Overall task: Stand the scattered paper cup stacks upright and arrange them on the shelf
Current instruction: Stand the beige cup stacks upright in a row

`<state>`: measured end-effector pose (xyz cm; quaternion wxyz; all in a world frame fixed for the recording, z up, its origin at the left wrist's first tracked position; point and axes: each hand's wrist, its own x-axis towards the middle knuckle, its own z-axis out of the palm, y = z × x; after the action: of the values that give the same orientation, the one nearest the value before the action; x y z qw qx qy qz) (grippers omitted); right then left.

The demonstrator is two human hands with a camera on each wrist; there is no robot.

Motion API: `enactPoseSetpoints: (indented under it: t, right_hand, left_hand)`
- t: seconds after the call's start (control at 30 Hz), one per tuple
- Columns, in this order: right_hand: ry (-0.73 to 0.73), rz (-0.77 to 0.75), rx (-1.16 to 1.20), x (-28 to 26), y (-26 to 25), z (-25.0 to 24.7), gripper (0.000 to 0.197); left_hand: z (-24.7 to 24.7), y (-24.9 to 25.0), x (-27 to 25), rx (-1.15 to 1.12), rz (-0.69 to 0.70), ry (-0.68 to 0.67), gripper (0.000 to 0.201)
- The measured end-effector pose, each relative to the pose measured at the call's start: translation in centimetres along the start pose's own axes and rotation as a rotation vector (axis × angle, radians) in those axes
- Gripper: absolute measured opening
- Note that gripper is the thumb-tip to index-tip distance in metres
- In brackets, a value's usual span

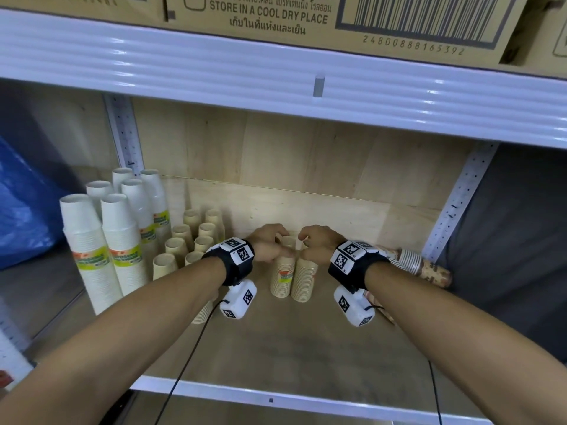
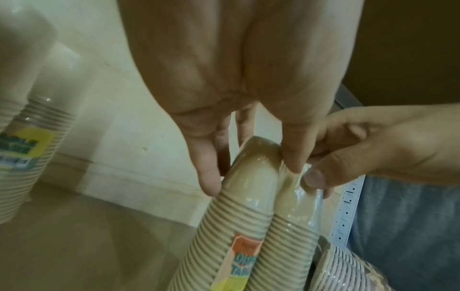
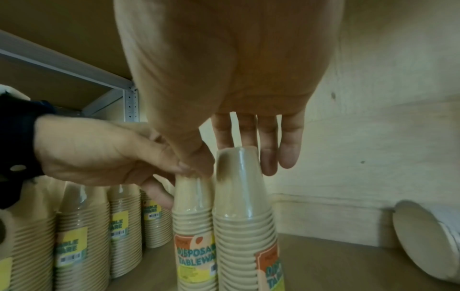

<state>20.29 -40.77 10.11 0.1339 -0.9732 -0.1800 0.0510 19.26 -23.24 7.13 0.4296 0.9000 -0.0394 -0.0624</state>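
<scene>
Tall white cup stacks (image 1: 92,246) stand at the shelf's (image 1: 276,348) left, tan stacks (image 1: 184,240) beside them. Mid-shelf, the left hand (image 1: 267,243) pinches the top of one upright wrapped stack (image 1: 281,276); the right hand (image 1: 317,245) curls round its touching neighbour (image 1: 303,279). A patterned stack (image 1: 426,266) lies toppled far right.

Left hand (image 2: 231,94) reaches down; its fingertips (image 2: 210,177) and thumb grip the top of a tan, plastic-wrapped paper cup stack with an orange label (image 2: 239,226). Touching it on the right, a second tan wrapped stack (image 2: 288,232), top pinched by the right hand (image 2: 373,149). Pale blurred cup stack (image 2: 27,137) well left. Striped cups (image 2: 348,271) below right hand.
</scene>
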Motion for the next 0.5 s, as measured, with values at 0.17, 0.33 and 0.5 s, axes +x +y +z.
enactPoseSetpoints:
  t: [0.17, 0.33, 0.5]
  right_hand:
    - [-0.008, -0.023, -0.047, 0.1, 0.1, -0.4, 0.040]
    - [0.032, 0.017, -0.063, 0.1, 0.6, -0.4, 0.022]
    - [0.030, 0.024, -0.066, 0.1, 1.1, -0.4, 0.019]
  left_hand:
    - [-0.2, 1.4, 0.0, 0.104, 0.070, 0.101, 0.040]
    - [0.0, 1.9, -0.2, 0.146, 0.103, 0.067, 0.033]
    - [0.0, 2.4, -0.3, 0.183, 0.112, 0.046, 0.041]
